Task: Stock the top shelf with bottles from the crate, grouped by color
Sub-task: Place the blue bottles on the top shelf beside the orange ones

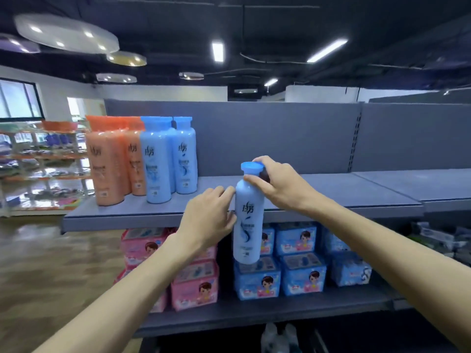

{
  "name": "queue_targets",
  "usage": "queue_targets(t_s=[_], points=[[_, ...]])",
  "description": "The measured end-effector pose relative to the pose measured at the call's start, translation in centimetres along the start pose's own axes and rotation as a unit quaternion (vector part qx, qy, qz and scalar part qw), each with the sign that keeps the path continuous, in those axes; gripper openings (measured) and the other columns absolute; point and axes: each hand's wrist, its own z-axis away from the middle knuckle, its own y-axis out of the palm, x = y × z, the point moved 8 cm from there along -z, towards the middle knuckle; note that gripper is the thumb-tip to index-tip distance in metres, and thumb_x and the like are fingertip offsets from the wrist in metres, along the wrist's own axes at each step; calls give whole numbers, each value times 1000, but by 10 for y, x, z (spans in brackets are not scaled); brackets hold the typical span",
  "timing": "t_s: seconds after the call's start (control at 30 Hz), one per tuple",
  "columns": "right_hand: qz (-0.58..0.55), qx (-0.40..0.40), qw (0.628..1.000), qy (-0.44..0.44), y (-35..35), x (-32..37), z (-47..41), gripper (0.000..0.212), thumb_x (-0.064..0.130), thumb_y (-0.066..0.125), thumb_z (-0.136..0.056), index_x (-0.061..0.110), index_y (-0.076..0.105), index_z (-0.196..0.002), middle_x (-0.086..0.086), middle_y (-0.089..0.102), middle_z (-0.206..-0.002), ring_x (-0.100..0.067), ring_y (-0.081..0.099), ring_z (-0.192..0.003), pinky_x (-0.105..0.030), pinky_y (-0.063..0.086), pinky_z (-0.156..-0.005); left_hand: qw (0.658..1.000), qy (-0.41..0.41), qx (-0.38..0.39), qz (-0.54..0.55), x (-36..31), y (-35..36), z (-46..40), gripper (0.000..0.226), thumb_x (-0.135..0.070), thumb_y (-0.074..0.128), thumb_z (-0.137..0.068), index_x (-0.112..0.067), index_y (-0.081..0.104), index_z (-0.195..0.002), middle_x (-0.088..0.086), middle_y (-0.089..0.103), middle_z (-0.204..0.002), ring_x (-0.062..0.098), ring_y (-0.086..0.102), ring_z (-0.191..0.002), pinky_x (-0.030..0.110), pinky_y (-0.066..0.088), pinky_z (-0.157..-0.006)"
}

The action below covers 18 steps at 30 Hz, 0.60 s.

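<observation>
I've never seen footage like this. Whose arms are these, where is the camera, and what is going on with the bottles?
There is no machine here. A person wears a camera on the head, so this single picture looks forward and down along their own two arms. They are stocking a grey top shelf in a shop. The right hand grips a blue bottle near its cap, and the left hand touches its side; the bottle is held in front of the shelf edge, not yet set down. Already on the shelf stand orange bottles and, right beside them, blue bottles. The lower shelf holds pink packs and blue packs.
</observation>
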Motion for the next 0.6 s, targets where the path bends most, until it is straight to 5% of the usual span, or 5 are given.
queue_targets(t_s=[0.13, 0.2, 0.6], points=[[10, -10, 1000, -12, -28, 16, -29, 32, 45, 53, -97, 18, 51, -115, 7, 61, -73, -6, 55, -63, -17, 44, -57, 1000, 2, -24, -13, 8, -25, -31, 26, -32, 58, -83, -16, 53, -103, -1, 54, -83, 24, 53, -77, 31, 37, -52], [5, -10, 1000, -13, -38, 22, -44, 35, 46, 53, -97, 17, 52, -118, 2, 64, -83, -14, 61, -73, -25, 51, -61, 1000, -3, -25, -15, 14, -35, -46, 26, -34, 55, -86, -17, 51, -104, -2, 53, -86, 22, 52, -81, 31, 36, -55], [24, -24, 999, 0, -39, 29, -109, 36, 45, 51, -98, 16, 50, -119, -2, 60, -85, -14, 51, -67, -22, 37, -54, 998, -42, 0, -55, 56, -36, -93, 23, -36, 49, -88, -18, 44, -101, -5, 46, -84, 21, 49, -80, 31, 34, -56]])
